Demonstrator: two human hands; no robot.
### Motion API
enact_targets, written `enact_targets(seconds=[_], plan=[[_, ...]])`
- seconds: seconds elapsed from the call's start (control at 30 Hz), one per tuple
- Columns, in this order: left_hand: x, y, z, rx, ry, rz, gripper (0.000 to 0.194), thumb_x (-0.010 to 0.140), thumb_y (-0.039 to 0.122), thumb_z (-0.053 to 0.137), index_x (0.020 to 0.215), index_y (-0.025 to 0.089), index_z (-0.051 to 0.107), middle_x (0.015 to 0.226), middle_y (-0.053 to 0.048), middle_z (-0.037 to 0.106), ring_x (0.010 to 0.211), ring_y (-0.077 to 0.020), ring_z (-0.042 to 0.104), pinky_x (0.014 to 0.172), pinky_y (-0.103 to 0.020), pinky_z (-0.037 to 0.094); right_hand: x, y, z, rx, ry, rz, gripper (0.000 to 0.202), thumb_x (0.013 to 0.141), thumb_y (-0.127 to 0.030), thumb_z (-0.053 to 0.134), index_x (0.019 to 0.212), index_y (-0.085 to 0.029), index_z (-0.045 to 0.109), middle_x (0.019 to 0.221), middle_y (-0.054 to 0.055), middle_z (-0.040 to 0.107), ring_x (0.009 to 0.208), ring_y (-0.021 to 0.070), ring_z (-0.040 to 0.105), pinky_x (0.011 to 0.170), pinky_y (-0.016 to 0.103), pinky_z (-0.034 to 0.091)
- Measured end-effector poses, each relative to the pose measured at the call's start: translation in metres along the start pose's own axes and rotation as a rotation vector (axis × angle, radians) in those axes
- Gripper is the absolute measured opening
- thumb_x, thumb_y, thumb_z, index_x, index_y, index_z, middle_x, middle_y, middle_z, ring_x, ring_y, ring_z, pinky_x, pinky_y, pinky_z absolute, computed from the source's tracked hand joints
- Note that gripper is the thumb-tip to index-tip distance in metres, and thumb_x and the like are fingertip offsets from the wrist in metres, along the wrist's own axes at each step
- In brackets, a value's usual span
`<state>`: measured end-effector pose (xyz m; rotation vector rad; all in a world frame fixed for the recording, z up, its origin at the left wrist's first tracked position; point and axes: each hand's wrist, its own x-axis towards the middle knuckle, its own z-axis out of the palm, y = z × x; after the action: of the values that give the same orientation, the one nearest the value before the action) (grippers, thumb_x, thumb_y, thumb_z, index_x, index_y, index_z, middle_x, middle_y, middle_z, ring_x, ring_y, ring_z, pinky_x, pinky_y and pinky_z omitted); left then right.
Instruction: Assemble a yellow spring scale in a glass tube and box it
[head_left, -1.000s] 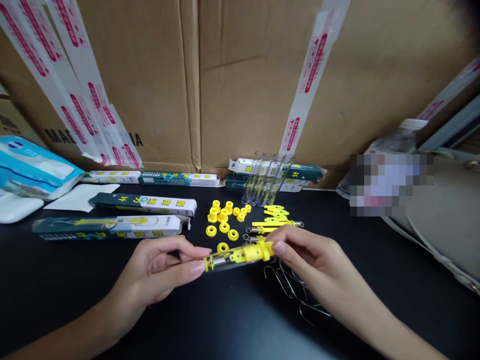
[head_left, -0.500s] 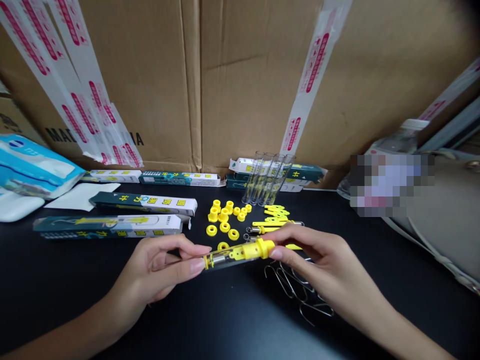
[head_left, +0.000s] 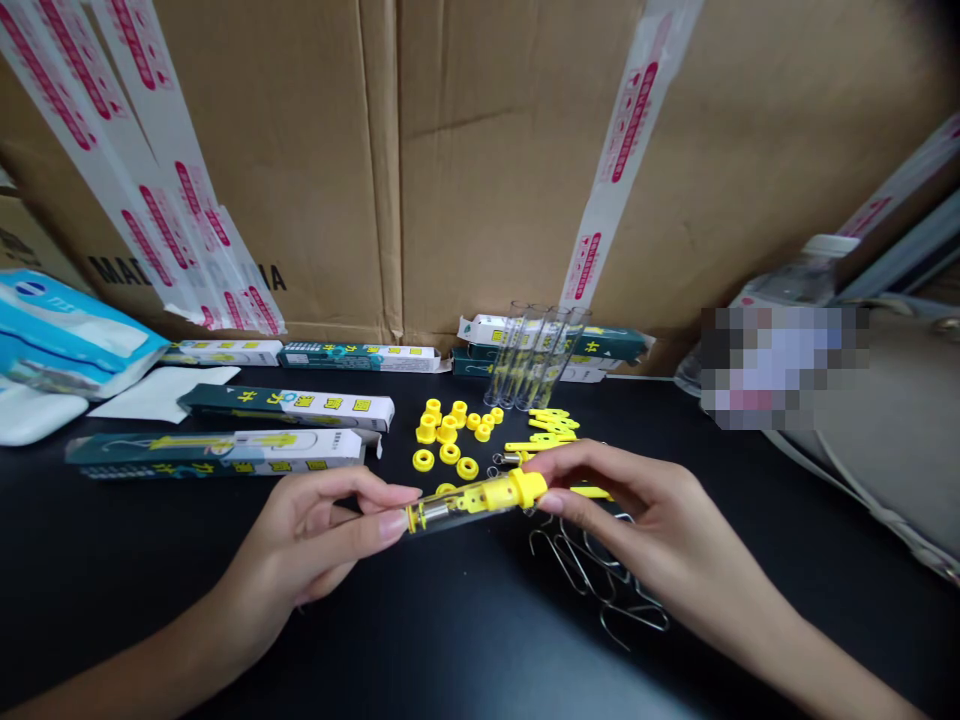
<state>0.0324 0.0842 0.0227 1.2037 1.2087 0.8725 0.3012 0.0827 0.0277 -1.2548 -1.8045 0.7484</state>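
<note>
My left hand [head_left: 304, 530] is closed around the left end of a clear-tubed spring scale [head_left: 459, 505], thumb and forefinger pinching it. Inside the tube are a metal spring and yellow plastic parts. At the tube's right end sits a yellow cap [head_left: 529, 489], gripped by the thumb and fingers of my right hand [head_left: 645, 500]. The scale lies nearly level above the table, its right end slightly higher. Just behind it are several yellow caps and rings [head_left: 448, 430]. Bent metal hooks [head_left: 570, 565] lie under and beside my right hand, partly hidden by it.
Several clear tubes [head_left: 536, 355] stand upright before printed boxes [head_left: 615, 345]. Yellow strips [head_left: 553, 425] lie nearby. More boxes [head_left: 217, 455] and a blue tissue pack [head_left: 75, 330] are left. A plastic bottle [head_left: 810, 270] and grey bag [head_left: 885, 440] stand right; large cardboard [head_left: 487, 180] forms the back.
My right hand has shifted slightly up and left at the cap, and the cap looks turned a little. My left hand keeps its hold on the tube.
</note>
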Motion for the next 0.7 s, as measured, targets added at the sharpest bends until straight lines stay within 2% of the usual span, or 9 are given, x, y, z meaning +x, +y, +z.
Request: enact_targets(seconds=[0.13,0.2,0.3,0.37,0.53,0.7], plan=[[-0.0003,-0.0031,-0.0007,0.009,-0.003,0.02,0.032,0.073,0.038,0.079,0.091,0.012,0.081,0.05,0.008,0.043,0.039,-0.0005,0.02,0.043,-0.022,0.008,-0.0019,-0.0026,0.0,-0.148,-0.011,-0.068,0.023,0.097,-0.036,0.061,0.082,-0.025,0.073,0.08,-0.002,0.077,0.072,0.0157,0.07,0.067,0.024,0.053],[-0.0001,-0.0042,-0.0012,0.003,-0.01,0.029,0.031,0.074,0.038,0.079,0.091,0.012,0.081,0.051,0.008,0.044,0.039,-0.0007,0.02,0.043,-0.022,0.009,-0.0021,-0.0037,0.0002,-0.179,-0.012,-0.081,0.026,0.1,-0.036,0.055,0.083,-0.024,0.072,0.081,-0.001,0.078,0.072,0.016,0.07,0.068,0.025,0.053],[0.0006,-0.0045,-0.0018,-0.01,-0.023,0.025,0.03,0.075,0.038,0.078,0.092,0.013,0.081,0.049,0.008,0.042,0.038,-0.0006,0.019,0.043,-0.023,0.007,-0.0015,-0.0028,0.0003,-0.104,-0.023,-0.038,0.016,0.095,-0.038,0.064,0.1,-0.025,0.073,0.091,0.0,0.079,0.078,0.0173,0.072,0.074,0.026,0.056],[0.0011,-0.0043,-0.002,-0.009,-0.024,0.018,0.03,0.075,0.038,0.078,0.092,0.013,0.081,0.048,0.009,0.041,0.038,-0.0004,0.019,0.043,-0.023,0.007,-0.0011,-0.0011,0.0001,-0.04,-0.039,-0.012,0.018,0.09,-0.037,0.073,0.103,-0.025,0.072,0.093,0.0,0.078,0.081,0.0178,0.073,0.077,0.027,0.057],[0.0007,-0.0046,-0.0021,-0.009,-0.022,0.01,0.031,0.075,0.039,0.079,0.092,0.014,0.081,0.05,0.008,0.042,0.038,0.0,0.02,0.042,-0.022,0.007,-0.0013,-0.0006,-0.0004,-0.024,-0.031,-0.008,0.012,0.091,-0.037,0.073,0.095,-0.026,0.074,0.094,0.0,0.078,0.086,0.0186,0.073,0.079,0.027,0.056],[0.0005,-0.0062,-0.003,-0.005,-0.026,0.016,0.031,0.075,0.04,0.079,0.092,0.014,0.081,0.05,0.008,0.043,0.039,-0.0001,0.022,0.043,-0.021,0.009,-0.0017,-0.0036,-0.0009,-0.152,-0.023,-0.076,0.02,0.097,-0.037,0.062,0.085,-0.025,0.073,0.084,0.0,0.077,0.076,0.0178,0.07,0.069,0.027,0.052]])
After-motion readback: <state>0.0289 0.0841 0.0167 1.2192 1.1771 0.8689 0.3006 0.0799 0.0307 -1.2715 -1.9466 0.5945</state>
